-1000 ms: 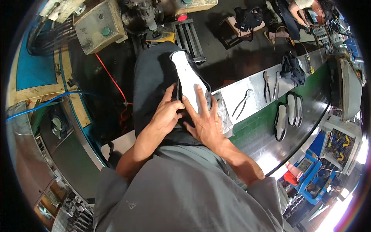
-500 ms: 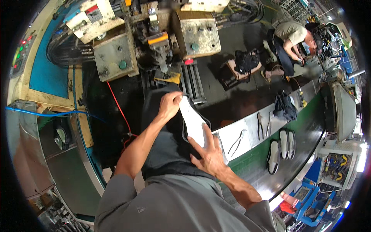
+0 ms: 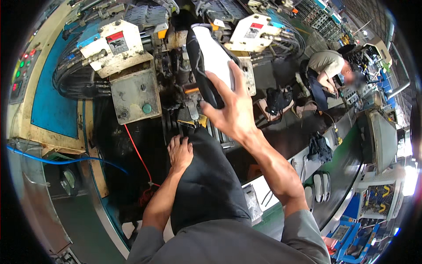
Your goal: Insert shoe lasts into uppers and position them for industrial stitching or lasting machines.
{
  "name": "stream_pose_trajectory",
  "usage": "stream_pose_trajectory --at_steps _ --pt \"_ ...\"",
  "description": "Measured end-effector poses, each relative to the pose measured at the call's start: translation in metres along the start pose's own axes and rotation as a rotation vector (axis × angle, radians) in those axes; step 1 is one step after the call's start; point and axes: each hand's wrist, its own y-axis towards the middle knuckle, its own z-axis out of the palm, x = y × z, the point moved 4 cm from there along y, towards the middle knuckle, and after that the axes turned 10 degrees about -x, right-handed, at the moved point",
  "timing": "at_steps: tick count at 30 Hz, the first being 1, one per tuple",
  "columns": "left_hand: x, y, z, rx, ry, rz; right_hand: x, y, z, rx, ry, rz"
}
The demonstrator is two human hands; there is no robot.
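A black shoe upper (image 3: 202, 77) with a white insole board (image 3: 213, 46) facing up is held out at the machine, its narrow end toward me. My right hand (image 3: 235, 108) grips that end, with the fingers and thumb spread around it; part of the grip is hidden beneath. My left hand (image 3: 179, 152) holds nothing and lies on my dark trouser leg (image 3: 206, 171), fingers extended. Directly ahead, the machine's middle (image 3: 191, 108) is partly covered by the shoe upper.
Grey control boxes (image 3: 136, 94) and cream machine heads (image 3: 116, 44) stand ahead. A red cord (image 3: 138, 152) hangs at left, near a blue hose (image 3: 66, 161). To the right are several shoes (image 3: 322, 185) on a green-black belt, a dark cloth (image 3: 319, 147) and a seated person (image 3: 325, 72).
My right hand has carried the shoe upper forward and up to the machine. My left hand has let go of it and come down onto my leg. My view has tilted up.
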Motion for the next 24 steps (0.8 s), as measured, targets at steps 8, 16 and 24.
stream_pose_trajectory --at_steps 8,16,24 --pt "0.019 0.013 -0.006 0.03 -0.01 -0.097 -0.035 0.031 0.097 -0.047 0.018 0.061" --pt "0.025 0.01 -0.003 0.018 -0.014 -0.101 -0.022 0.002 0.122 0.065 -0.076 -0.012" --pt "0.019 0.012 -0.008 0.008 0.007 -0.077 -0.13 -0.093 0.212 0.231 0.553 0.576"
